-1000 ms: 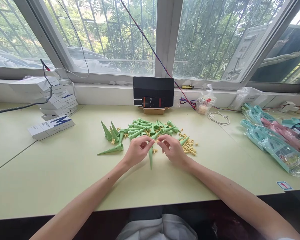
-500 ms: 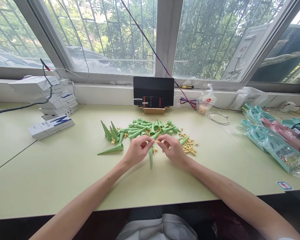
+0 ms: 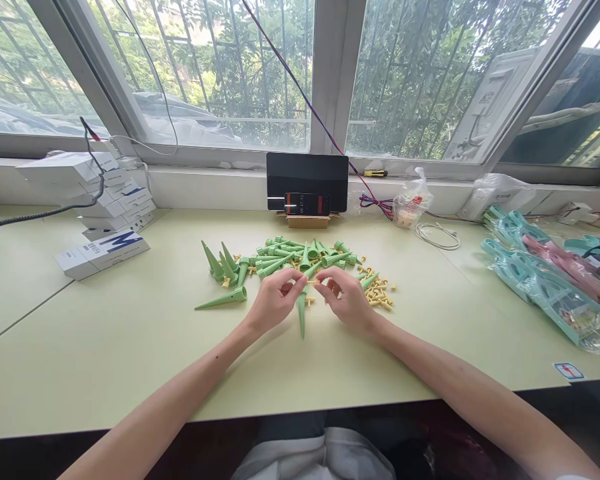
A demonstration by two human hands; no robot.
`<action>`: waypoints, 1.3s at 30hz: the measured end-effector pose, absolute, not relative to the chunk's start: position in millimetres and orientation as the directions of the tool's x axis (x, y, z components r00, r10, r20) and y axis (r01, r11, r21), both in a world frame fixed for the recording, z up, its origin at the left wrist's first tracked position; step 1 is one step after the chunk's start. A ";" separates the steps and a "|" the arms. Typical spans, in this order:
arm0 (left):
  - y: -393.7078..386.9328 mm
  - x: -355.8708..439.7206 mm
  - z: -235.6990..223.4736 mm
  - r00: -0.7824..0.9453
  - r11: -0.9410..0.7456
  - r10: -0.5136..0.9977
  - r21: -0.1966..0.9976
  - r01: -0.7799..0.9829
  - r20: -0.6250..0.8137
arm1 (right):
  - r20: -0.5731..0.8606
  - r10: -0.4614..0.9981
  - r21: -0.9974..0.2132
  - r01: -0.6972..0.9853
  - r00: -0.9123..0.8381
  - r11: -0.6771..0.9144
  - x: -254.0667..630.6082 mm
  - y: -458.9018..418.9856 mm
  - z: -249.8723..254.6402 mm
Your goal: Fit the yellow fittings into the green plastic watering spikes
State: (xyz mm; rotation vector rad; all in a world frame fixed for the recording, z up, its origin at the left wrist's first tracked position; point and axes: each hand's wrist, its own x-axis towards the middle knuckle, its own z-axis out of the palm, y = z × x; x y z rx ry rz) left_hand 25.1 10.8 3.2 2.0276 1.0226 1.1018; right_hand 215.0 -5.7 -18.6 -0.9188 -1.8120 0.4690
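Note:
My left hand [image 3: 274, 301] is closed on a green plastic cone spike [image 3: 301, 313], whose tip points down toward me. My right hand [image 3: 344, 297] pinches a small yellow piece [image 3: 317, 282] right at the cone's top end. Just beyond both hands lies a heap of green cones [image 3: 300, 257]. Small yellow pieces [image 3: 377, 293] are scattered to the right of my right hand. A single green cone [image 3: 223, 300] lies on the table to the left of my left hand, and a few cones [image 3: 219, 263] stand upright behind it.
A dark tablet [image 3: 307, 180] with a phone [image 3: 307, 204] in front stands at the back by the window. White boxes [image 3: 97, 207] are stacked at the far left. Bags of teal and pink items [image 3: 545, 280] lie at the right. A white cable [image 3: 437, 235] and a small plastic bag [image 3: 410, 203] sit behind.
Both hands have shifted very slightly away from me, staying together on the cone and the yellow piece. Nothing else has moved.

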 end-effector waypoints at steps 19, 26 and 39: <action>9.3 25.3 2.2 0.394 -0.491 0.843 0.823 0.286 0.366 | 0.507 0.827 -0.723 0.403 -0.242 0.561 216.1 -5.2 -19.6; 9.0 25.9 2.8 0.394 -0.488 0.845 0.824 0.289 0.362 | 0.527 0.818 -0.722 0.387 -0.232 0.574 215.9 -6.5 -18.2; 9.8 25.9 1.4 0.391 -0.501 0.840 0.815 0.291 0.376 | 0.544 0.812 -0.715 0.390 -0.213 0.581 214.6 -8.3 -15.8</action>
